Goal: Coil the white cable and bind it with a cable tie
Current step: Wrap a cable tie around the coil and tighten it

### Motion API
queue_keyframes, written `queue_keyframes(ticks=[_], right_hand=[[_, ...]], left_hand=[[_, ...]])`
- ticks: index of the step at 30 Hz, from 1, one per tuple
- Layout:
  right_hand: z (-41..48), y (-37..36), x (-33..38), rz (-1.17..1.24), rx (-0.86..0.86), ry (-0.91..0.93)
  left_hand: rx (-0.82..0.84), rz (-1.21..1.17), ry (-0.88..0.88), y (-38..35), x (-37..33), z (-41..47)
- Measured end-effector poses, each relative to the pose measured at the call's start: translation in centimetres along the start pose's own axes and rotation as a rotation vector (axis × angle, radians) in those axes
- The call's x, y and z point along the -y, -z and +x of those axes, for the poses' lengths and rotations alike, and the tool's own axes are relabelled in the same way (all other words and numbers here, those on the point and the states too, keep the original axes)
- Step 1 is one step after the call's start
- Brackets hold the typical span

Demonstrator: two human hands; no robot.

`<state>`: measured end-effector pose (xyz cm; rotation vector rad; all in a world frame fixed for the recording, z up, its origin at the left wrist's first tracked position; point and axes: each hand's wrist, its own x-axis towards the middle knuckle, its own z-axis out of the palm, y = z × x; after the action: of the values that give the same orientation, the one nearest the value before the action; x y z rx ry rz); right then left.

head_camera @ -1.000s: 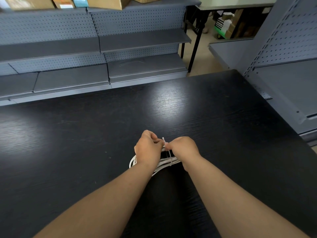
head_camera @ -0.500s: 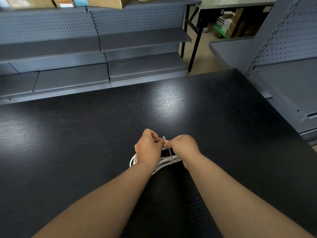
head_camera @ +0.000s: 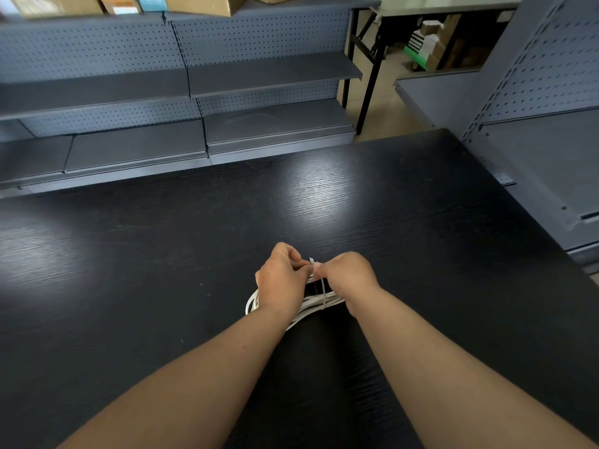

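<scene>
Pinching the cable tie [head_camera: 323,294] with both hands, fingertips meeting at its upper end. On the left hand [head_camera: 282,280], fingers curled, thumb and forefinger closed on the tie from that side. On the right hand [head_camera: 348,277], the same grip from the opposite side, knuckles turned up. Just above the meeting fingertips, a short free tip of the tie poking upward. Below the pinch, in the gap between the two wrists, the strap running down and crossing the gathered strands of the white cable [head_camera: 251,303].

Coiled into several loops, lying under and between the hands, with one rounded end curving out just beside the left wrist. Cannot tell whether resting on the desk [head_camera: 162,254] or lifted slightly off it, nor whether the tie is already locked. Hidden under the right hand: the other end of the coil.

Far beyond the hands, past the desk's far edge, grey perforated shelving [head_camera: 259,76] with cardboard boxes [head_camera: 201,3] on top. Off to the right of the right hand, another grey shelf unit [head_camera: 551,140].
</scene>
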<state>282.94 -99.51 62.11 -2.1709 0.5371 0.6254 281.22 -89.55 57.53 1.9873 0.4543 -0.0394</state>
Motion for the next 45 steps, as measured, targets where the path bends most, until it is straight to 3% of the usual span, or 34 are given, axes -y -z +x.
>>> queue_keyframes(ticks=[15,27,33,39,45], right_hand=[[-0.6,0.0,-0.5,-0.009,-0.024,0.099],[-0.5,-0.3,-0.7,-0.024,-0.037,0.124],[-0.6,-0.3,-0.7,-0.07,-0.048,0.121],[-0.8,-0.4,-0.9,-0.085,-0.058,0.155],[-0.8,-0.8,-1.4,-0.105,-0.095,0.195]], left_hand=[[0.14,0.097,-0.104,1.0,0.7,0.4],[0.438,0.201,-0.197,2.5,0.9,-0.2],[0.347,0.489,-0.337,2.9,1.6,-1.1],[0.19,0.543,-0.455,2.1,2.2,-1.8],[0.177,0.569,-0.458,2.2,2.5,-1.7]])
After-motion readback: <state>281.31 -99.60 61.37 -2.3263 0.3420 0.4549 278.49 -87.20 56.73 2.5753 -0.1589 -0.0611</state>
